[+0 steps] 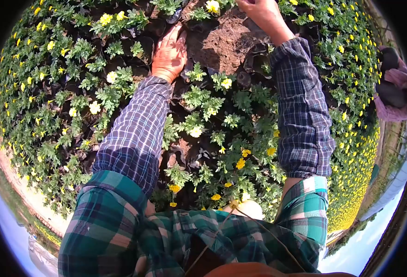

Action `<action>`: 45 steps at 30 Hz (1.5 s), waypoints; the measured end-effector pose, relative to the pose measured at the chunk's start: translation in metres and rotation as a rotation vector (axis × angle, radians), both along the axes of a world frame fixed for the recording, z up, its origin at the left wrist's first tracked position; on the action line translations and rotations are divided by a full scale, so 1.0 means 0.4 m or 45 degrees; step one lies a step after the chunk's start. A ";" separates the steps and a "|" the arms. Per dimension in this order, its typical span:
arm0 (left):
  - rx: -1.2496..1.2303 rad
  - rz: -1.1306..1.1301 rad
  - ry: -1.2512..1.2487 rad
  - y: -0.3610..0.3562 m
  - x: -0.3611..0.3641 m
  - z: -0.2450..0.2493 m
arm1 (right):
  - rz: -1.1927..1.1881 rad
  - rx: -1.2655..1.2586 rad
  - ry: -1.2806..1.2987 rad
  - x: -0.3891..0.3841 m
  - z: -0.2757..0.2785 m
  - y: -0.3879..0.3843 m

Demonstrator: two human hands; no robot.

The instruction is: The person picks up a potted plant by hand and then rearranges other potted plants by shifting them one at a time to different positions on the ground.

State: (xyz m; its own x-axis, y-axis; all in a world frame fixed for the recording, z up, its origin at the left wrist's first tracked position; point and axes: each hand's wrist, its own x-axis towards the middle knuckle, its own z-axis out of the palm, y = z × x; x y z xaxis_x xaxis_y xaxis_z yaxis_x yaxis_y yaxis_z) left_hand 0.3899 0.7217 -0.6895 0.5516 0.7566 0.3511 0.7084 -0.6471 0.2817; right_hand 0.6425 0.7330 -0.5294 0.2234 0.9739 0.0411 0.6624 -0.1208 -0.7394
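I see two hands, one soil patch [222,44] and too many plants [196,97] to count. My left hand [169,57] has its grip open, fingers extended beside the patch; my right hand [264,17] is cut off above, its grip unreadable. The plants, leafy green with yellow blooms, surround the soil.

The view comes from my head, looking forward and steeply down past my shirt [180,231] and along my sleeves [132,124] to the plants [199,99], near enough that the top edge cuts my right hand [264,15]; its wide, round rim catches sky [367,251].
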 end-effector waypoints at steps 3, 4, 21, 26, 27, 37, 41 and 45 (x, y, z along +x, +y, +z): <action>-0.008 -0.014 0.019 0.001 0.004 0.009 | 0.245 -0.284 0.294 0.120 -0.031 -0.101; -0.015 -0.016 0.018 -0.001 0.002 0.011 | 0.330 -0.511 0.279 0.104 -0.012 -0.145; -0.063 -0.033 -0.032 -0.002 0.001 0.017 | 0.197 -0.270 -1.210 0.060 -0.140 -0.238; -0.110 -0.025 -0.016 -0.004 -0.001 0.028 | 0.162 -0.235 -1.226 0.058 -0.044 -0.152; -0.045 -0.028 -0.104 0.000 0.001 0.011 | 0.154 -0.285 -1.233 0.050 -0.036 -0.115; 0.002 -0.059 -0.073 0.002 -0.007 0.009 | -0.143 0.293 -0.544 0.033 -0.045 -0.074; 0.003 -0.059 -0.066 0.005 -0.009 0.000 | 0.170 -0.277 -0.348 0.069 -0.040 -0.277; 0.011 -0.042 -0.034 0.004 -0.006 -0.007 | 0.653 -0.812 -0.664 0.074 -0.090 -0.393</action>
